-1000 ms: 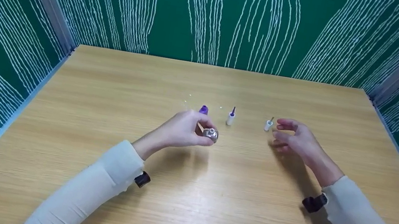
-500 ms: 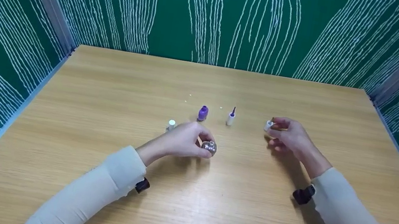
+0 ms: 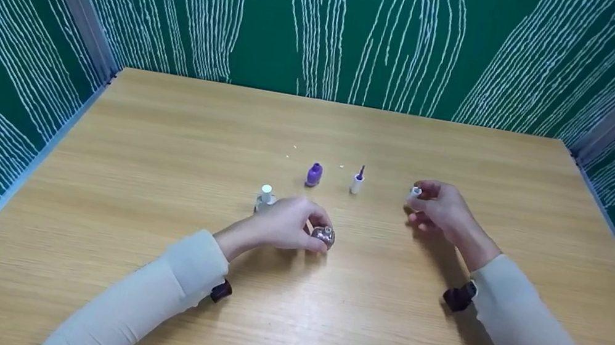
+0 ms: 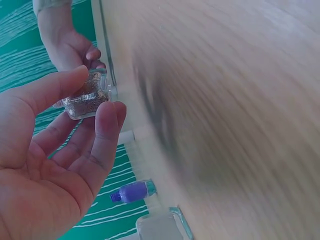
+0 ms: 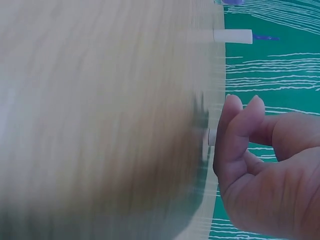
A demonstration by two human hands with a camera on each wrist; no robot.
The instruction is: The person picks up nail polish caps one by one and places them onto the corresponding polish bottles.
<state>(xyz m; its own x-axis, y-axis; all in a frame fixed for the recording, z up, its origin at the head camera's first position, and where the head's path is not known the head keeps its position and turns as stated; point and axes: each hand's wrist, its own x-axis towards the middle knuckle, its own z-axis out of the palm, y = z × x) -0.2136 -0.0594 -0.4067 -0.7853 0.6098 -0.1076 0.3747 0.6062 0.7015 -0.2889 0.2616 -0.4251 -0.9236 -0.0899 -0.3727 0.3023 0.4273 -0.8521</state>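
My left hand [image 3: 293, 223] pinches a small glittery nail polish bottle [image 3: 324, 236] between thumb and fingers. Its neck is uncapped. Seen from the left wrist, the clear glass of this bottle [image 4: 87, 102] holds speckled glitter polish. At the right, my right hand [image 3: 445, 211] grips a white nail polish cap [image 3: 414, 195] that stands on the table; its brush is hidden by the fingers. Only the base of that cap [image 5: 212, 137] shows past the fingers in the right wrist view.
A purple uncapped bottle [image 3: 314, 175] stands behind my left hand, beside another white cap [image 3: 357, 184] with its purple brush upward. A clear bottle with a white cap [image 3: 265, 198] stands behind the left wrist. Tiny white bits [image 3: 341, 166] lie on the wooden table [image 3: 216, 120].
My left hand has moved toward me and lower with the glitter bottle, uncovering the purple and clear bottles. My right hand has moved left onto the white cap and taken hold of it.
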